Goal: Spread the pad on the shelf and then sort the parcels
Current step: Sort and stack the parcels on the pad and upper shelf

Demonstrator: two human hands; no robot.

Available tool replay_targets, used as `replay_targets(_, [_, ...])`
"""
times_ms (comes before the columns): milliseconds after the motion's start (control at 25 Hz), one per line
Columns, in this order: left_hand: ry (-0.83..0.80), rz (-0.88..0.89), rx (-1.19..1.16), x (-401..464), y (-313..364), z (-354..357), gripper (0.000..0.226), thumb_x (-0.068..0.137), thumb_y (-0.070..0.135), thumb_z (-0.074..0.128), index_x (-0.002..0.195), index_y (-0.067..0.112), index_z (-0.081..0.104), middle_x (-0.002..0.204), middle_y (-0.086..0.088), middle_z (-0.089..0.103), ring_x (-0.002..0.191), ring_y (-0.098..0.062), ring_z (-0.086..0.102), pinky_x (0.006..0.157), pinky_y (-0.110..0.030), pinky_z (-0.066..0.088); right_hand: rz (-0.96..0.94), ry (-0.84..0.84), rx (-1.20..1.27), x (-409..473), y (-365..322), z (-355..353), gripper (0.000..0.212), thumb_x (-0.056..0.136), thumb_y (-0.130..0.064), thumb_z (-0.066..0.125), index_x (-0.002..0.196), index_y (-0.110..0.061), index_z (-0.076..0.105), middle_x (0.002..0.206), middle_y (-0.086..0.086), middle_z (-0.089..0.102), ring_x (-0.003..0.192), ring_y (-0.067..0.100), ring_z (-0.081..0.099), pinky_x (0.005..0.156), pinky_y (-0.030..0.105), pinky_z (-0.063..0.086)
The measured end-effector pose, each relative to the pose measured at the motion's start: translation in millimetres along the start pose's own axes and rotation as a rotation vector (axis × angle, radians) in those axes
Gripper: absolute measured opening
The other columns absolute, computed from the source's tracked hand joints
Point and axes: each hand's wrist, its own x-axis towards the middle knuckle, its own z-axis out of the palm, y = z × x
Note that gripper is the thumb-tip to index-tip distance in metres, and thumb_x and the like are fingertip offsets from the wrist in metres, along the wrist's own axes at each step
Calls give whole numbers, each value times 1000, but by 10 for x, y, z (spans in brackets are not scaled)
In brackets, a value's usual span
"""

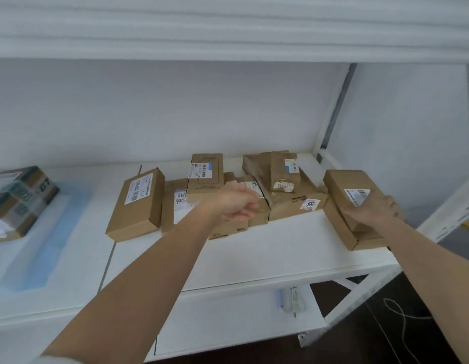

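White shelf (254,248) carrying a heap of brown parcels (254,190) toward its back right, your right hand (372,208) gripping the right-edge parcel (351,195), long axis running front to back, your left hand (234,203) curled over the middle parcels, grasp unclear, taped parcel (15,200) on the pad (44,245) at far left.

a thin pale cable (401,319) loops over the dark floor (372,345) at lower right, and a small bluish object (282,298), too blurred to identify, lies under the shelf.

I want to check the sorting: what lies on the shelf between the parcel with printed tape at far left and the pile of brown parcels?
In the head view, only pad: the taped parcel sits on the white-and-blue pad, whose bare part reaches toward the brown parcels. No parcel lies between them.
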Motion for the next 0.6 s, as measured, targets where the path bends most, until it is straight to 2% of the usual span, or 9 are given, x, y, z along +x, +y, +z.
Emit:
replay_targets(200, [41, -18, -34, 90, 48, 202, 7, 95, 19, 59, 101, 15, 61, 106, -9, 68, 85, -19, 67, 83, -30, 57, 20, -75, -29, 288, 89, -94, 112, 55, -67, 77, 144, -26, 24, 143, 24, 32, 133, 46, 31, 110, 56, 28])
replay_targets(320, [54, -28, -36, 116, 65, 307, 9, 95, 19, 59, 102, 14, 62, 105, -11, 69, 83, -18, 66, 76, -27, 58, 47, -138, -18, 415, 108, -58, 125, 39, -68, 79, 143, -25, 25, 144, 24, 33, 134, 46, 30, 111, 57, 25])
replay_targets(440, [46, -49, -73, 138, 57, 398, 7, 95, 14, 58, 100, 11, 61, 97, -12, 63, 71, -15, 61, 64, -22, 56, 49, -119, 6, 372, 0, -94, 115, 52, -61, 82, 144, -22, 25, 139, 26, 32, 132, 43, 28, 108, 52, 24])
replay_targets(520, [51, -59, -79, 171, 74, 449, 11, 95, 14, 58, 105, 9, 62, 98, -12, 64, 71, -15, 62, 59, -21, 57, -2, -61, 103, 339, -146, -170, 107, 59, -57, 80, 143, -22, 25, 139, 26, 31, 133, 42, 25, 107, 52, 23])
replay_targets(600, [58, -58, -75, 203, 123, 504, 8, 95, 15, 58, 101, 12, 63, 99, -11, 66, 72, -15, 64, 59, -22, 56, -80, -27, 212, 353, -326, -249, 101, 63, -56, 78, 143, -23, 26, 140, 25, 30, 133, 41, 25, 107, 52, 25])
